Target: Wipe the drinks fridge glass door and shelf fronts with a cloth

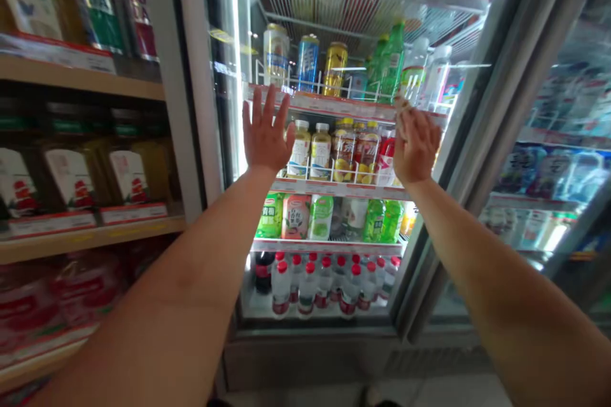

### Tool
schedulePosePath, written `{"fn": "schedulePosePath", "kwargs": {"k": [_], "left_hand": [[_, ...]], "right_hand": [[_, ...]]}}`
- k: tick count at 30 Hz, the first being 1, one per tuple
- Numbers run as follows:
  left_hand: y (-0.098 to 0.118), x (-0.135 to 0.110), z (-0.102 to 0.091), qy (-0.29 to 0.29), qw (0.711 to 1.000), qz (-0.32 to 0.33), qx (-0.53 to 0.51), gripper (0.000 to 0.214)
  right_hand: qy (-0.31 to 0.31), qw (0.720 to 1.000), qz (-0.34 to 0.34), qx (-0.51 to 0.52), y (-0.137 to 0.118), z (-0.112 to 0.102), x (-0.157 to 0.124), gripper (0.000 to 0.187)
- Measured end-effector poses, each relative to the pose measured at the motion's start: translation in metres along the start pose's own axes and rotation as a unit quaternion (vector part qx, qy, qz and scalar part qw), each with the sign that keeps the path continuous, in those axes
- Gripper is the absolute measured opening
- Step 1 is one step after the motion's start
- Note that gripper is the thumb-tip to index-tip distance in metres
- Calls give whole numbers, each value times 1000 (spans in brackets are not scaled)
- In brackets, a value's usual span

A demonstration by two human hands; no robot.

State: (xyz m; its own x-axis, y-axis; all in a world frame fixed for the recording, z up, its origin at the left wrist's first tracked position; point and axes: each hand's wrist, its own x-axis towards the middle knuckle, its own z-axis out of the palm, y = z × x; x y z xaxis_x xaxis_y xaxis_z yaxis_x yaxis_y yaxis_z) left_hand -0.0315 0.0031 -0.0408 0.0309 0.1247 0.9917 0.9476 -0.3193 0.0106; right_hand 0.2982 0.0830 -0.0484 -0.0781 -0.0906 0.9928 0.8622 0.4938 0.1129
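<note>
My left hand (pixel 268 133) is raised with its fingers spread, palm toward the lit drinks fridge, and holds nothing. It appears to rest flat on the fridge's glass door (pixel 356 305), though contact is hard to confirm. Farther right, my right hand (pixel 416 146) is up at the same height with its fingers curled. A pale crumpled cloth (pixel 401 116) shows at its fingertips, partly hidden and blurred. Behind the hands, bottles with yellow caps (pixel 344 149), cans (pixel 308 62) and green bottles (pixel 392 57) stand on the fridge shelves.
Wooden shelves with juice bottles (pixel 71 165) line the left side. A metal door frame (pixel 458 191) runs down the right, with another fridge (pixel 548 165) beyond it. Red-capped water bottles (pixel 309 289) fill the bottom shelf. The floor (pixel 429 388) shows below.
</note>
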Motion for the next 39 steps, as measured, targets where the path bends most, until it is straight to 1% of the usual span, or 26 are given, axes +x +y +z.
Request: {"fn": "schedulePosePath", "kwargs": {"k": [1,3,8,10,12,15,18,22,25,28,30,33,35,37,39], "left_hand": [[0,0,0,0,1000,-1,0,63],[-1,0,1,0,1000,-2,-1,63],[-1,0,1,-4,1000,-8,-4,63],[-1,0,0,-4,1000,-10,-3,63],[-1,0,0,-2,1000,-9,-4,62],[-1,-1,1,-4,1000,-4,-8,62],[-2,-1,1,-9,1000,-4,-10,61],[-1,-2,1,-16,1000,-5,-1,59],[-3,-1,3,-22,1000,-4,5,58],[-5,0,6,-22,1000,-1,19,62],[-6,0,6,-21,999,2,32,62],[-5,0,5,-24,999,4,41,60],[-4,-1,4,-25,999,2,48,61],[-4,0,4,-25,998,0,56,60],[-5,0,5,-28,998,-3,59,61]], "right_hand": [[18,1000,24,0,1,4,7,47],[38,998,43,5,0,10,10,48],[28,999,30,9,-15,13,-18,50],[36,998,42,15,-20,16,-23,50],[53,997,57,28,-26,20,-23,51],[70,995,49,49,-37,27,-21,53],[70,996,28,54,-53,32,-21,52],[30,997,8,71,-84,31,-26,50],[-8,996,-22,89,-109,30,-28,48],[-69,991,-71,94,-129,31,-29,45],[-106,983,-122,92,-136,32,-28,44],[-144,966,-194,88,-133,32,-17,44],[-166,958,-217,87,-123,30,-1,44],[-169,961,-203,79,-108,26,20,43],[-138,977,-147,65,-89,23,44,43]]}}
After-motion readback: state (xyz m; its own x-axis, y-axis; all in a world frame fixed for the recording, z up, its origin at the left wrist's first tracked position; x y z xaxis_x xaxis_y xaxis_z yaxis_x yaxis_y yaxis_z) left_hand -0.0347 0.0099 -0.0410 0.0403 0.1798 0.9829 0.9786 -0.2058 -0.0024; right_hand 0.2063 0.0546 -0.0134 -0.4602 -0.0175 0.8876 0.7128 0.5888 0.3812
